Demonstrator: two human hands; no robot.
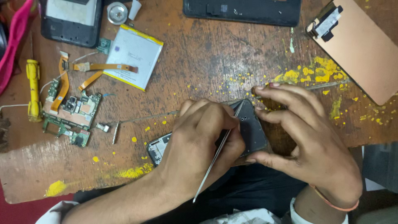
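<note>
Phone frame, dark and stripped, at lower centre of the frame on the near edge of the tabletop, half hidden under both hands. Left hand over its left part, grip closed around thin metal tweezers, tips slanting up to the small holes near the frame's top edge. Right hand curled around the right end, grip holding the phone frame between thumb below and fingertips above, pinning it flat.

Looks like fine picking at a small part inside the frame, with the work still under way. Calls next for a steady tip and a firm hold by the right hand, since the frame sits close to the tabletop's edge. Cannot tell what, if anything, sits between the tweezer tips.

Left of the hands, a loose small metal pin, then a green circuit board with orange flex cables. Further left, a yellow tool. Above, a white battery. Yellow specks scattered at right. Along the top, a dark phone body, a dark panel and a copper-coloured panel. Nothing between the hands and the frame; left fingers block the view of the contact point.
</note>
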